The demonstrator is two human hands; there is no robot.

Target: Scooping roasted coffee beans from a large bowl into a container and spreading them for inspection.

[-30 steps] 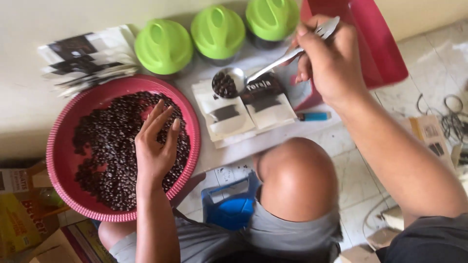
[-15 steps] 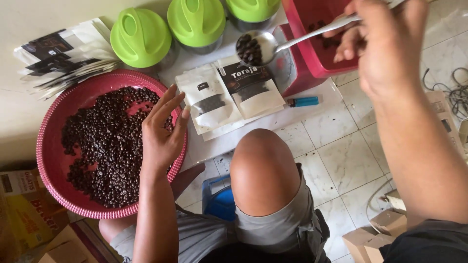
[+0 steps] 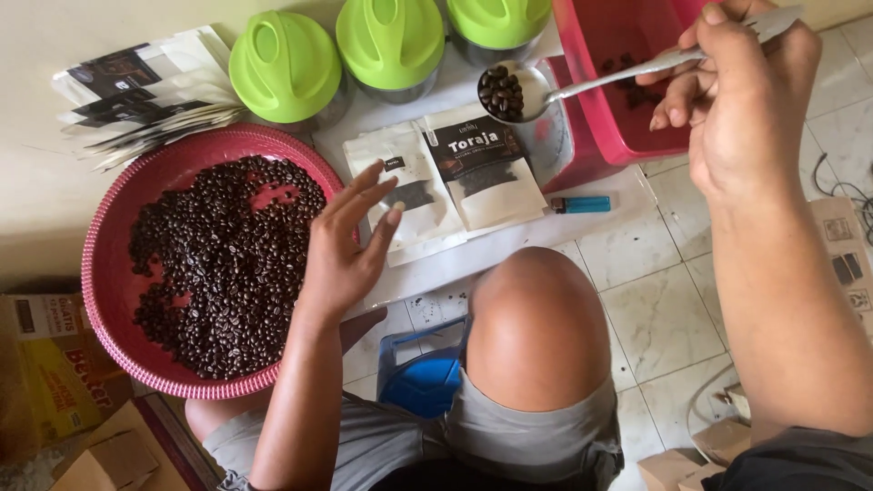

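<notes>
Right hand (image 3: pixel 737 100), clenched on a long metal spoon (image 3: pixel 546 91) heaped with dark coffee beans, has risen from the white pouches (image 3: pixel 455 177); left hand (image 3: pixel 350 250) hovers released over the round pink woven tray (image 3: pixel 118 300).

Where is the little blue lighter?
In the head view, the small blue plastic lighter lies right of centre on the pale sheet, just right of the two white paper pouches and below the red plastic tub.
</notes>
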